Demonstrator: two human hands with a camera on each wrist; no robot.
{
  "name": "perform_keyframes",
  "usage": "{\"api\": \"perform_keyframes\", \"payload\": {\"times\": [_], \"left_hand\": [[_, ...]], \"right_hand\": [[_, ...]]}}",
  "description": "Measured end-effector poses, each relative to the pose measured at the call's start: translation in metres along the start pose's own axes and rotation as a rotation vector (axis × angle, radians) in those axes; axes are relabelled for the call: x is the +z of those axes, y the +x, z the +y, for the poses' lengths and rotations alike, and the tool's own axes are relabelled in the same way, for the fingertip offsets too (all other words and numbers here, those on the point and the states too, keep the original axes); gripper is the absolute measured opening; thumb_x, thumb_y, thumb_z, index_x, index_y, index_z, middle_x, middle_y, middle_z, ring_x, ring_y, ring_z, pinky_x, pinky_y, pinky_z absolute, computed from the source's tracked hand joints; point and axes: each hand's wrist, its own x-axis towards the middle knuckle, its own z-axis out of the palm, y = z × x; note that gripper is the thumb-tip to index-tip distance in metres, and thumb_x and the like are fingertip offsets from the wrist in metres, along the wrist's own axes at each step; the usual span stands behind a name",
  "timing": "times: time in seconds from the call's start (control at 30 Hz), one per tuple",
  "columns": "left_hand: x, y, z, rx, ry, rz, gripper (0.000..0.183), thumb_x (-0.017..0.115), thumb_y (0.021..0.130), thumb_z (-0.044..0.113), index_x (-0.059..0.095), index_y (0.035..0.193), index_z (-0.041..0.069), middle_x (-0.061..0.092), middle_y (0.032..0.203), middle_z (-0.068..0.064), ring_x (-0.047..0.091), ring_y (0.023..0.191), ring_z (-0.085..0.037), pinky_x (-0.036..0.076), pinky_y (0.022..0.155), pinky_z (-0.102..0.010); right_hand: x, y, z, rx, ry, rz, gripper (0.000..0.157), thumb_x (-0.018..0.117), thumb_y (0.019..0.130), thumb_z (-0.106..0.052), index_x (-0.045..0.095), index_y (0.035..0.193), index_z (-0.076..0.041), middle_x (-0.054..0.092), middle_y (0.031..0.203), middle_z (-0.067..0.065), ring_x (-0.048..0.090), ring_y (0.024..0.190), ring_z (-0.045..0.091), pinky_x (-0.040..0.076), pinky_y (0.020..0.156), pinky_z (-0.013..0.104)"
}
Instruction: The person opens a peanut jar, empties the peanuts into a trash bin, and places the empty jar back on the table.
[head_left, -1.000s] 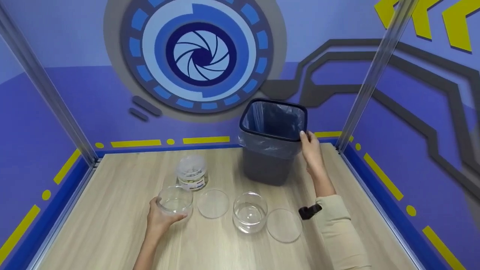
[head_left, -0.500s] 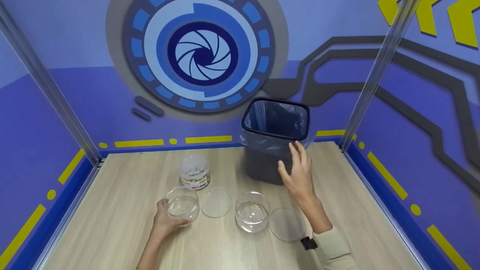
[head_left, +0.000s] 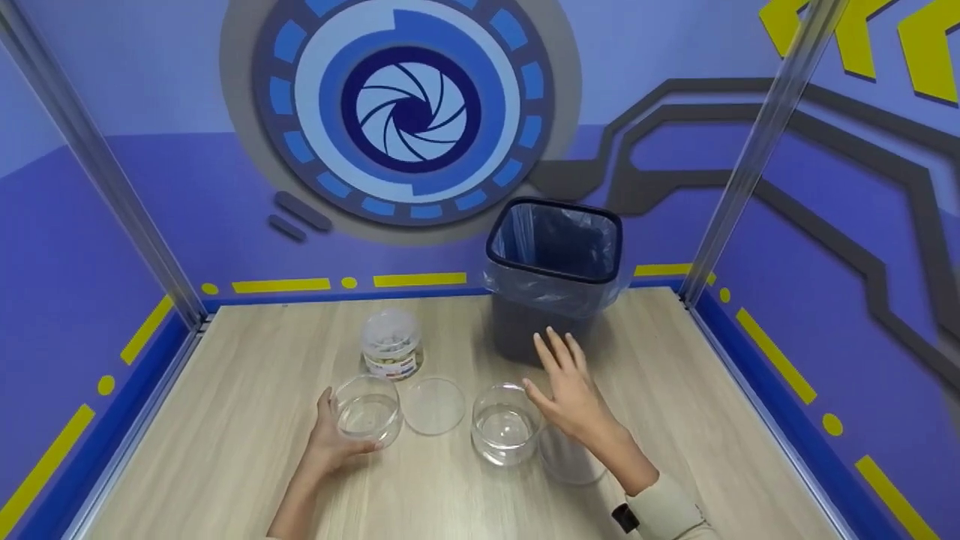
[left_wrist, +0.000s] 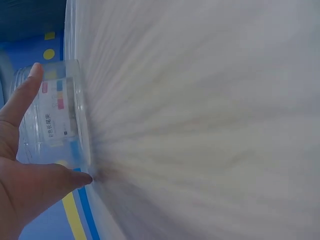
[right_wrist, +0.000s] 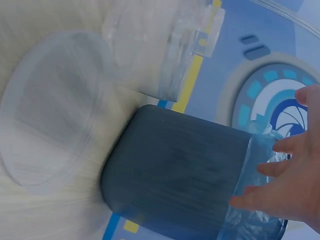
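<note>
On the left, my left hand (head_left: 326,442) holds a clear round jar (head_left: 367,412), fingers on its left side and thumb across its near side. The left wrist view shows that hand (left_wrist: 25,185) against clear plastic, with a printed label (left_wrist: 57,107) beyond. My right hand (head_left: 574,397) hovers with spread fingers, holding nothing. It is beside a second clear jar (head_left: 502,439) and partly covers a round clear lid (head_left: 570,461). A similar lid (head_left: 433,407) lies flat between the two jars. In the right wrist view the right hand (right_wrist: 290,175) overlaps the bin's liner.
A dark bin (head_left: 525,330) with a clear bag liner (head_left: 540,289) stands at the back right. Behind the left jar is a lidded, labelled tub (head_left: 391,349) with small things inside. Metal posts (head_left: 757,165) and patterned walls bound the wooden table (head_left: 255,375).
My right hand has let go of the bin's rim and come down and left towards the right jar. My left hand stays on the left jar.
</note>
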Motion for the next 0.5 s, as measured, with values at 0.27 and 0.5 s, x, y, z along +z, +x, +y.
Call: {"api": "perform_keyframes", "payload": {"times": [0.27, 0.5], "left_hand": [[-0.015, -0.001, 0.028, 0.104, 0.135, 0.04, 0.136, 0.097, 0.065, 0.025, 0.002, 0.159, -0.001, -0.006, 0.163, -0.034, -0.011, 0.148, -0.057, 0.004, 0.118, -0.072], [-0.022, 0.022, 0.082, 0.264, 0.173, 0.118, 0.125, 0.094, 0.069, 0.027, 0.011, 0.159, 0.002, -0.001, 0.165, -0.03, -0.006, 0.152, -0.05, 0.004, 0.119, -0.07]], "right_hand": [[0.006, -0.004, -0.001, 0.012, -0.001, -0.047, 0.074, 0.06, 0.099, -0.043, 0.035, 0.158, -0.007, 0.03, 0.163, 0.02, 0.022, 0.148, 0.051, 0.028, 0.116, 0.067], [0.007, -0.002, -0.007, 0.016, -0.002, -0.075, 0.073, 0.058, 0.099, -0.044, 0.034, 0.159, -0.009, 0.03, 0.164, 0.018, 0.024, 0.148, 0.05, 0.026, 0.117, 0.066]]}}
